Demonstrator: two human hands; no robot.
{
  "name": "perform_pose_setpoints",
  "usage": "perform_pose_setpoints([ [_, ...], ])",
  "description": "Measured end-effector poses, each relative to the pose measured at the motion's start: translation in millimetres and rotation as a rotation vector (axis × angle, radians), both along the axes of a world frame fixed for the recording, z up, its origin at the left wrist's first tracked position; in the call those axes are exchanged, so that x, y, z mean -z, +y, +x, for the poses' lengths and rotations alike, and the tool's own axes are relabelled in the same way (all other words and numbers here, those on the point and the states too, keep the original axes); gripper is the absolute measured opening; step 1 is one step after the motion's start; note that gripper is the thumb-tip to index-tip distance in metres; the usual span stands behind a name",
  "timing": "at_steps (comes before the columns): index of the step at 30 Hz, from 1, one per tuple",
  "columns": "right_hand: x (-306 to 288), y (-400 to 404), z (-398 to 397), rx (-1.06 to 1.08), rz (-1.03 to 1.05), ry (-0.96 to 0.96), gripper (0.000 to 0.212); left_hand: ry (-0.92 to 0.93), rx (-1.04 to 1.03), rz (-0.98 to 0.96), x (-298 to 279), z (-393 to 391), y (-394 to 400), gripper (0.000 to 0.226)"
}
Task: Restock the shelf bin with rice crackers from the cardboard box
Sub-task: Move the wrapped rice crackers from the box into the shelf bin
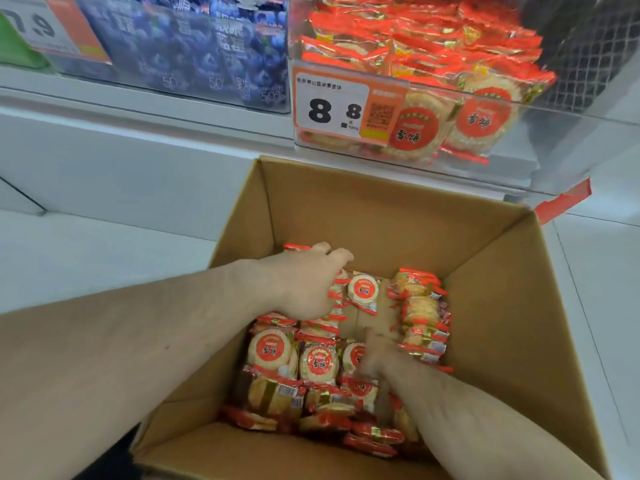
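Left hand fingers curl around a rice cracker pack deep in the cardboard box, right hand blurred, grip unclear.

Premises are a retail shop, at a self-service snack shelf. A clear shelf bin holds stacked red-wrapped rice crackers and carries a price tag printed "8.8" with a QR code; the neighbouring section holds blue packets behind a second price tag. Below the white shelf, an open cardboard box holds more of the same crackers as loose stock.
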State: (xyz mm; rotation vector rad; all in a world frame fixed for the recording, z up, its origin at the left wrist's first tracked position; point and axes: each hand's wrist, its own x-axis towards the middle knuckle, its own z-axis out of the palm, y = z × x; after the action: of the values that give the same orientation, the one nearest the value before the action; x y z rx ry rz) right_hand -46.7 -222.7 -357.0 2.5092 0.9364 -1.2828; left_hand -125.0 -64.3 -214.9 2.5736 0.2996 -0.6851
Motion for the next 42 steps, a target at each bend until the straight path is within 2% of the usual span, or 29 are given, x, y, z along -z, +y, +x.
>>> perform_pose_setpoints([
  [3, 11, -12, -5, 0.007, -0.053, -0.053, 0.049, 0.013, -0.006, -0.003, 4, 0, 5, 0.081],
  [8, 21, -13, 6, 0.003, -0.115, -0.088, 0.038, 0.006, -0.019, -0.001, 0, 3, 6, 0.082],
  [10, 5, -1, 28, -0.029, -0.13, -0.05, 0.052, -0.002, -0.016, 0.005, -4, 3, 4, 0.083],
  [12, -27, 12, 52, -0.018, -0.079, 0.122, 0.066, -0.008, -0.021, 0.023, -8, 2, 2, 0.084],
  [15, -71, 26, 63, 0.153, 0.189, 0.572, 0.033, 0.063, -0.03, -0.008, -13, 0, -1, 0.091],
  [18, -84, 33, 55, 0.27, 0.405, 0.947, 0.037, 0.116, -0.046, -0.104, -17, -1, -4, 0.094],
  [21, -72, 32, 54, 0.422, 0.435, 1.2, 0.038, 0.133, -0.061, -0.14, -18, -3, -2, 0.084],
  [22, -65, 27, 52, 0.488, 0.413, 1.221, 0.035, 0.146, -0.059, -0.114, -17, -4, -1, 0.08],
  [23, -51, 22, 51, 0.556, 0.374, 1.168, 0.029, 0.157, -0.065, -0.089, -16, -5, 0, 0.075],
  [24, -37, 16, 49, 0.606, 0.308, 1.026, 0.026, 0.162, -0.078, -0.077, -15, -6, 1, 0.072],
  [25, -23, 11, 44, 0.575, 0.225, 0.796, 0.023, 0.162, -0.089, -0.075, -13, -6, 2, 0.069],
  [26, -11, 5, 36, 0.446, 0.114, 0.549, 0.022, 0.162, -0.096, -0.079, -12, -6, 3, 0.068],
  [27, 4, -1, 30, 0.291, 0.013, 0.351, 0.031, 0.162, -0.103, -0.082, -11, -6, 4, 0.068],
  [28, 16, -6, 22, 0.18, -0.06, 0.238, 0.042, 0.16, -0.11, -0.083, -10, -6, 5, 0.068],
  [30, 33, -16, 8, 0.111, -0.131, 0.161, 0.057, 0.158, -0.127, -0.086, -7, -4, 8, 0.069],
  [32, 48, -24, 1, 0.084, -0.153, 0.076, 0.059, 0.156, -0.142, -0.087, -4, -2, 13, 0.069],
  [35, 65, -30, -6, 0.169, -0.117, 0.049, 0.064, 0.163, -0.16, -0.086, 1, -1, 20, 0.071],
  [37, 69, -32, -10, 0.194, -0.13, 0.074, 0.057, 0.169, -0.16, -0.091, 3, 0, 22, 0.075],
  [39, 70, -31, -10, 0.135, -0.18, 0.084, 0.047, 0.169, -0.168, -0.099, 2, 2, 21, 0.076],
  [42, 60, -26, 0, 0.055, -0.21, 0.058, 0.043, 0.151, -0.182, -0.126, -3, 4, 17, 0.078],
])
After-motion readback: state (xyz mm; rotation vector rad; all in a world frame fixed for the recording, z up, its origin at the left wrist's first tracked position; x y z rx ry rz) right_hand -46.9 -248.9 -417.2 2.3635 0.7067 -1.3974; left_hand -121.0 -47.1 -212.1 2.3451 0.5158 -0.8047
